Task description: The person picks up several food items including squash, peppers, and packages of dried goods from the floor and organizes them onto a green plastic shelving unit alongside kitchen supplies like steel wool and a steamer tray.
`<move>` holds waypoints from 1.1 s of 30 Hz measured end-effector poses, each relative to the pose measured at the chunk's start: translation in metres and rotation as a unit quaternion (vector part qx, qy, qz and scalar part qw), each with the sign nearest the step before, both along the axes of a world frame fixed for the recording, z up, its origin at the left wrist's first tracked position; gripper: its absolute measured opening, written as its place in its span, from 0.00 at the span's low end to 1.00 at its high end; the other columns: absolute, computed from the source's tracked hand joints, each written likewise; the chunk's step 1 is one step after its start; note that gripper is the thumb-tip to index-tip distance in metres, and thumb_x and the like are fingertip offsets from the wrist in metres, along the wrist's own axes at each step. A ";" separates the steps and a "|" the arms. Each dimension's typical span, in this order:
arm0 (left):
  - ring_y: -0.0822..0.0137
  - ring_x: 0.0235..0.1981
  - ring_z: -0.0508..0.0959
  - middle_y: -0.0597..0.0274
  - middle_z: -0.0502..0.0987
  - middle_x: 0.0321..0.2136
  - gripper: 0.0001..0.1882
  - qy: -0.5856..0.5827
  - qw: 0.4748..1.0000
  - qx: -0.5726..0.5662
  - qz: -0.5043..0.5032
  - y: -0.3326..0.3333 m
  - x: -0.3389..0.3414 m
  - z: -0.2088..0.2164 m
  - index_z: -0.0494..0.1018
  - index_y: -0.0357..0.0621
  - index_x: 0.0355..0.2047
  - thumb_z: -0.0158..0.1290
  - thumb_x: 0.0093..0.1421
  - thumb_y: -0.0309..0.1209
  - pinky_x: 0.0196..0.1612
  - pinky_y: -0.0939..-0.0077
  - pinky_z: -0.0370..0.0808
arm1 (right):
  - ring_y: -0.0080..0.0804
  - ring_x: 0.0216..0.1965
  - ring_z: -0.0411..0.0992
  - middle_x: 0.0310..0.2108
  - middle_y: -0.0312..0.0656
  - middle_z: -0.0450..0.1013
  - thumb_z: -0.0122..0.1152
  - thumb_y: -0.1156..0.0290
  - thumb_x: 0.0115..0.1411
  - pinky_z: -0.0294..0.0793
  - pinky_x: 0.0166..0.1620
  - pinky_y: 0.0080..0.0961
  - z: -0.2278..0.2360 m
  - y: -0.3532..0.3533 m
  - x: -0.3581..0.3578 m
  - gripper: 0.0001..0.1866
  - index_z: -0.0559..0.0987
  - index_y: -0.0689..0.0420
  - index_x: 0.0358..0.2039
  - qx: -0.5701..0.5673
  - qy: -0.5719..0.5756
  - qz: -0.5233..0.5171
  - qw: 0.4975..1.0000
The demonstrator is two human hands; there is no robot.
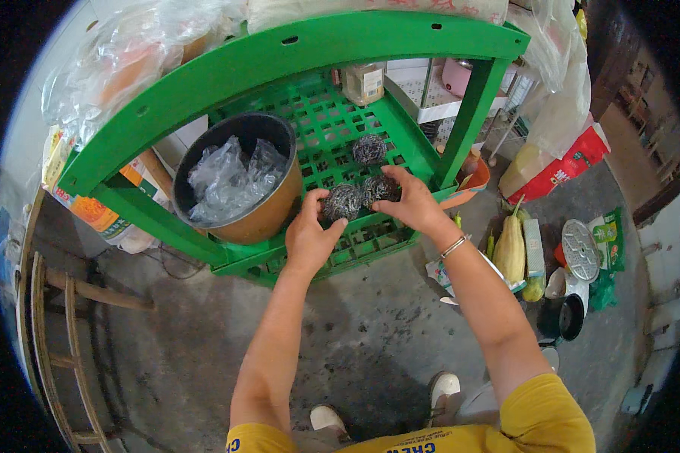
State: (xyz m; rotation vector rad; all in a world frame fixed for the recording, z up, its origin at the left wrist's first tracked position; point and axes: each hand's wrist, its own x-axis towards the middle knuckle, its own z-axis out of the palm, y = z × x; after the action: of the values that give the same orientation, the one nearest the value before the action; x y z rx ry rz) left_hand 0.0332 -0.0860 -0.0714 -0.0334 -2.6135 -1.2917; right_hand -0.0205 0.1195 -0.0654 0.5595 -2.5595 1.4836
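In the head view, the left hand (307, 235) closes around the left wire scourer (342, 201) and the right hand (417, 202) around the right wire scourer (378, 190), mid-frame at the green rack's (355, 38) front edge. Both scourers look light, springy and scratchy; a gentle pinch across their rounded sides should suit.

left arm (276, 332) and right arm (483, 298) reach forward, fingers (397, 175) curved.
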 end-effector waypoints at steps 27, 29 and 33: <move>0.62 0.33 0.74 0.59 0.75 0.34 0.30 0.013 0.990 -0.130 0.055 0.007 -0.002 0.001 0.67 0.48 0.49 0.57 0.45 0.44 0.37 0.67 0.70 | 0.27 0.35 0.70 0.33 0.40 0.70 0.62 0.76 0.50 0.73 0.37 0.24 0.002 0.001 -0.045 0.17 0.67 0.62 0.38 -0.297 -0.102 0.004 0.949; 0.63 0.34 0.74 0.59 0.75 0.36 0.30 0.020 0.994 -0.105 0.038 0.004 -0.002 0.000 0.67 0.47 0.49 0.58 0.45 0.43 0.38 0.68 0.70 | 0.22 0.32 0.69 0.31 0.35 0.68 0.60 0.78 0.52 0.75 0.35 0.21 0.010 0.006 -0.028 0.15 0.66 0.61 0.39 -0.365 -0.166 0.046 0.915; 0.66 0.34 0.74 0.58 0.75 0.39 0.29 0.009 0.998 -0.058 0.018 0.001 -0.001 -0.002 0.67 0.44 0.49 0.59 0.46 0.38 0.39 0.70 0.70 | 0.21 0.33 0.70 0.30 0.32 0.69 0.56 0.75 0.56 0.77 0.39 0.25 0.009 0.012 -0.011 0.09 0.68 0.56 0.37 -0.446 -0.222 0.031 0.866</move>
State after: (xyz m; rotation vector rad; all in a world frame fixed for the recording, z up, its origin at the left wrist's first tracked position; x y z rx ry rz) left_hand 0.0321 -0.0849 -0.0737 -0.0160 -2.6575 -1.1226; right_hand -0.0313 0.1315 -0.0568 0.1596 -1.7172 2.7776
